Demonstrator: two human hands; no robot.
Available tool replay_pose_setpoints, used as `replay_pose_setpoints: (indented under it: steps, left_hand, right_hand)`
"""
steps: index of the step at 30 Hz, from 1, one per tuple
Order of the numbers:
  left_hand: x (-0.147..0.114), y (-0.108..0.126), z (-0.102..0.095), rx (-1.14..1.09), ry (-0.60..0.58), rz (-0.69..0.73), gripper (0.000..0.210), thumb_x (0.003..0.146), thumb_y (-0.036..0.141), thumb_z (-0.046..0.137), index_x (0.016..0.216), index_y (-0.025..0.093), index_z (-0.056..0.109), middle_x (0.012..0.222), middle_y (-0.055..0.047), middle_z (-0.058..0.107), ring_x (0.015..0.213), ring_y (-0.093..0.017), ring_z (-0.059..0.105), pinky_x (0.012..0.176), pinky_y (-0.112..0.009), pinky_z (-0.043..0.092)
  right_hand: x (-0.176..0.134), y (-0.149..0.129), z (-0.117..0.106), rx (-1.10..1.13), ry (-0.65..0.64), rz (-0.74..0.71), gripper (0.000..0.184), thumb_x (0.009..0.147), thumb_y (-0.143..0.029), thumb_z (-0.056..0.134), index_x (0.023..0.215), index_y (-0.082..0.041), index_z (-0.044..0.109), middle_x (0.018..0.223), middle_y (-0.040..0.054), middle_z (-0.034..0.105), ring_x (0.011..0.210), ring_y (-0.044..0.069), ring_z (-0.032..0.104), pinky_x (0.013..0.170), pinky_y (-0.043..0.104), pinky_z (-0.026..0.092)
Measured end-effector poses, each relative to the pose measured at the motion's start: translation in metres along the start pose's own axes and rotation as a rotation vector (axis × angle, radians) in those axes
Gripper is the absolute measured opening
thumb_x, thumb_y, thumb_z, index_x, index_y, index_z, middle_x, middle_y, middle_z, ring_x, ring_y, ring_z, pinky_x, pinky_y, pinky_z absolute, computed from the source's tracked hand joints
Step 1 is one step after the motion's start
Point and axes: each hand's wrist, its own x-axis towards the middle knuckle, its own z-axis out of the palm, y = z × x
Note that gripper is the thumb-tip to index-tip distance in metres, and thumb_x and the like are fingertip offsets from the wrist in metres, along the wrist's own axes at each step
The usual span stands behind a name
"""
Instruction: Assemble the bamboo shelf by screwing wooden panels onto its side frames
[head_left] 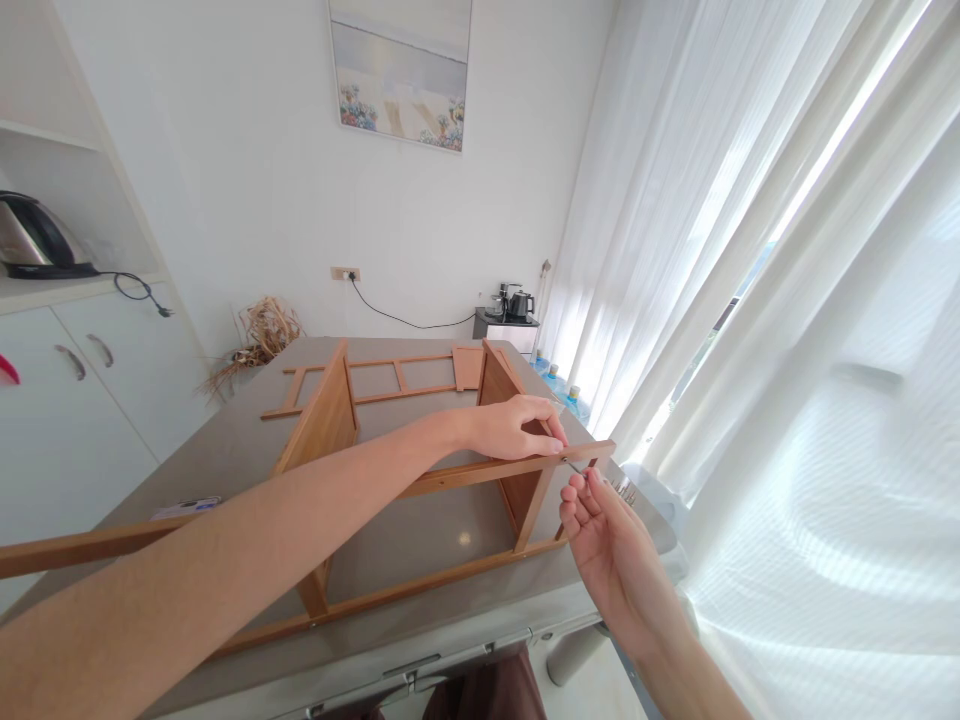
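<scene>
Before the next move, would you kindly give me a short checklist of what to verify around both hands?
1. Thin metal tool held in the right hand: ok, pinched at the fingertips.
2. Tool's far end at the upper rail: ok, it meets the rail near its right end.
3. Left hand at the rail: ok, its fingers rest just beside the tool.
4. Left hand's grip firm: cannot tell.
5. Fastener fully tight: cannot tell, too small to judge.
6. Ladder-like wooden frame out of the way: ok, lying beyond the hands on the table.
</scene>
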Motion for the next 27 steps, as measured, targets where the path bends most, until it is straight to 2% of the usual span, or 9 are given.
replay_pose_setpoints:
  steps: [3, 5, 7, 9, 14, 19, 27]
  left_hand:
    - [0.0, 0.0, 0.0, 0.011, 0.003, -0.001, 0.021, 0.092, 0.04, 0.055, 0.101, 0.023, 0.064, 0.127, -0.003, 0.059, 0.128, -0.023, 0.049, 0.111, -0.038, 0.038]
    - [0.0, 0.002, 0.0, 0.005, 0.001, -0.014, 0.022, 0.092, 0.039, 0.055, 0.103, 0.022, 0.064, 0.127, -0.003, 0.059, 0.127, -0.023, 0.05, 0.11, -0.037, 0.039]
    - [-0.001, 0.005, -0.001, 0.004, 0.0, -0.029, 0.022, 0.092, 0.037, 0.055, 0.104, 0.022, 0.063, 0.127, -0.004, 0.058, 0.125, -0.022, 0.051, 0.109, -0.036, 0.04]
    - [-0.001, 0.006, -0.001, 0.012, 0.004, -0.034, 0.021, 0.091, 0.036, 0.055, 0.104, 0.022, 0.063, 0.127, -0.004, 0.058, 0.125, -0.021, 0.051, 0.108, -0.035, 0.041]
    - [0.0, 0.004, 0.0, 0.016, 0.017, 0.003, 0.021, 0.091, 0.038, 0.056, 0.102, 0.021, 0.064, 0.12, -0.004, 0.06, 0.12, -0.021, 0.053, 0.107, -0.035, 0.041]
    - [-0.001, 0.007, -0.001, 0.013, 0.016, -0.029, 0.023, 0.092, 0.038, 0.055, 0.104, 0.021, 0.064, 0.125, -0.004, 0.059, 0.125, -0.021, 0.051, 0.108, -0.032, 0.04]
    - [-0.002, 0.005, -0.001, -0.026, 0.008, 0.021, 0.024, 0.092, 0.042, 0.054, 0.102, 0.021, 0.063, 0.117, -0.003, 0.06, 0.118, -0.021, 0.053, 0.105, -0.034, 0.042]
  right_hand:
    - [0.002, -0.005, -0.012, -0.451, -0.061, -0.274, 0.024, 0.096, -0.046, 0.058, 0.093, -0.023, 0.059, 0.078, -0.0013, 0.061, 0.072, 0.011, 0.059, 0.07, 0.023, 0.053]
    - [0.006, -0.011, -0.022, -0.777, -0.065, -0.47, 0.026, 0.1, -0.047, 0.049, 0.095, -0.023, 0.057, 0.077, -0.0012, 0.061, 0.071, 0.012, 0.058, 0.069, 0.025, 0.05]
    - [0.01, -0.018, -0.03, -1.019, -0.113, -0.577, 0.025, 0.103, -0.045, 0.042, 0.097, -0.023, 0.055, 0.078, -0.0007, 0.061, 0.072, 0.013, 0.058, 0.071, 0.027, 0.048]
    - [0.014, -0.025, -0.034, -1.16, -0.177, -0.62, 0.025, 0.104, -0.041, 0.038, 0.097, -0.024, 0.054, 0.079, -0.0008, 0.061, 0.073, 0.013, 0.058, 0.071, 0.027, 0.046]
    - [0.022, -0.036, -0.027, -1.335, -0.251, -0.682, 0.024, 0.105, -0.036, 0.034, 0.091, -0.024, 0.05, 0.08, -0.0013, 0.06, 0.071, 0.013, 0.057, 0.068, 0.026, 0.044]
    - [0.027, -0.035, -0.019, -1.371, -0.325, -0.698, 0.027, 0.105, -0.035, 0.032, 0.087, -0.024, 0.048, 0.08, -0.001, 0.058, 0.069, 0.013, 0.056, 0.067, 0.026, 0.043]
    - [0.027, -0.035, -0.012, -1.327, -0.293, -0.646, 0.027, 0.105, -0.039, 0.035, 0.086, -0.025, 0.049, 0.079, 0.0002, 0.061, 0.072, 0.016, 0.057, 0.069, 0.028, 0.043]
